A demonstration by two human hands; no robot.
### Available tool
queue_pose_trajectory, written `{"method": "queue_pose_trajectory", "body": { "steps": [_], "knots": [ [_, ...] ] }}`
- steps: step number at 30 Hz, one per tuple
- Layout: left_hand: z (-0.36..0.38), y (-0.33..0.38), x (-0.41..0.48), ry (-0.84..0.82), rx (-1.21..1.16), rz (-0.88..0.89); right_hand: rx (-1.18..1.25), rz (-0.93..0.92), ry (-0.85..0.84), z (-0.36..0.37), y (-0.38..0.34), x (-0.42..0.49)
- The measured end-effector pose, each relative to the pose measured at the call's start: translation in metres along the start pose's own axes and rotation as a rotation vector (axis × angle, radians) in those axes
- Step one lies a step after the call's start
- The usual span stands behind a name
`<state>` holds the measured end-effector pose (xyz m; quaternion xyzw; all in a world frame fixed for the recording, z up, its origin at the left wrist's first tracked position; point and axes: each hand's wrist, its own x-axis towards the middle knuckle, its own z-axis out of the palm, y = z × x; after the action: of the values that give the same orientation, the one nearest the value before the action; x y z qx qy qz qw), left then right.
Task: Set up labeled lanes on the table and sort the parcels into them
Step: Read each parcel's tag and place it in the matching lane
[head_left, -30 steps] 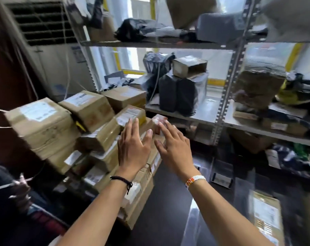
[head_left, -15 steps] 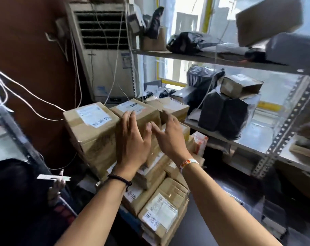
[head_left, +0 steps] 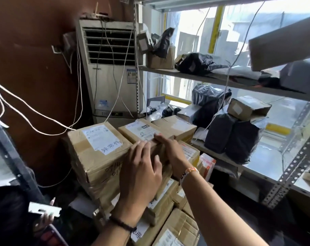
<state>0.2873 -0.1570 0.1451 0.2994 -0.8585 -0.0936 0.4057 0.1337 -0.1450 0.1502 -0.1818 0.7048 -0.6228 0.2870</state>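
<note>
Above the lower parcels (head_left: 177, 231) of a stack, the left hand (head_left: 141, 171) and right hand (head_left: 170, 150) lie with fingers (head_left: 141, 148) nearly straight on the near edge of the top middle box (head_left: 141, 130), just beside a larger box (head_left: 97, 148), with an air conditioner (head_left: 111, 77) and shelves (head_left: 168, 71) behind.

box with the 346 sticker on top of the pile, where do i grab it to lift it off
Probably by its near edge, coming from the front and above. The box is flanked by the big box on its left and another box on its right, so the near face looks freest. The left hand and right hand rest there.
</note>
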Motion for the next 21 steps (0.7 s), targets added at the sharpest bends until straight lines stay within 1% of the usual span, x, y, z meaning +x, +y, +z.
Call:
{"method": "queue_pose_trajectory", "body": {
  "steps": [3, 7, 10, 13, 17, 19, 20, 21],
  "knots": [
    [0.002, 0.001, 0.0, 0.005, 0.062, 0.031, 0.071, 0.016, -0.029, -0.002, 0.006, 0.005],
    [0.006, 0.003, 0.002, 0.022, 0.049, 0.055, 0.155, 0.007, 0.076, 0.0, 0.01, -0.003],
    [0.006, 0.004, 0.001, 0.034, -0.042, 0.051, 0.216, -0.083, 0.154, -0.001, 0.009, -0.013],
    [0.001, 0.009, 0.001, 0.046, -0.117, 0.088, 0.36, -0.212, 0.212, -0.015, 0.002, -0.032],
    [-0.013, 0.036, 0.007, 0.105, -0.346, 0.055, 0.542, -0.366, 0.253, -0.057, -0.01, -0.062],
    [-0.02, 0.056, 0.013, 0.149, -0.531, 0.01, 0.604, -0.428, 0.249, -0.085, -0.013, -0.079],
    [-0.023, 0.069, 0.016, 0.121, -0.675, -0.049, 0.615, -0.457, 0.243, -0.098, -0.014, -0.09],
    [-0.027, 0.084, 0.019, 0.042, -0.835, -0.119, 0.622, -0.488, 0.238, -0.111, -0.014, -0.102]
  ]
}}
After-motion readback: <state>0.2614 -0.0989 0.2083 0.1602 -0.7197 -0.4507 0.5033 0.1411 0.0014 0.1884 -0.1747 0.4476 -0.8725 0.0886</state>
